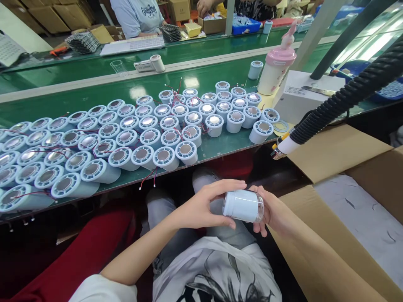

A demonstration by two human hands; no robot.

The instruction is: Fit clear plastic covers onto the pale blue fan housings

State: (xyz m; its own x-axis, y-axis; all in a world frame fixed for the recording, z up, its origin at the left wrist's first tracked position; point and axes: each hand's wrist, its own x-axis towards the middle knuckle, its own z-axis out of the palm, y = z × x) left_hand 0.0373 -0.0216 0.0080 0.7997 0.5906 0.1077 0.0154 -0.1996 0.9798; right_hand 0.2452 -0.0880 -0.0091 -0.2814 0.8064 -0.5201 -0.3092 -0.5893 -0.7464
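Over my lap, both hands are on a light blue cylinder with a clear plastic cover (242,205), lying nearly sideways. My left hand (208,205) curves around its left end, thumb below and fingers above. At the clear right end, my right hand (267,209) grips from behind, and some of its fingers are hidden. Many light blue cylindrical housings (163,156) stand in rows on the green bench (217,149) ahead, with round metal discs on top. Thin red wires (147,178) trail from some of them.
An open cardboard box (315,222) with a white liner is at my right. Above it hangs a black corrugated hose (340,96) with a white nozzle. A pink-lidded bottle (277,67) and a white box-shaped device (305,92) stand on the bench. A co-worker (138,19) is across.
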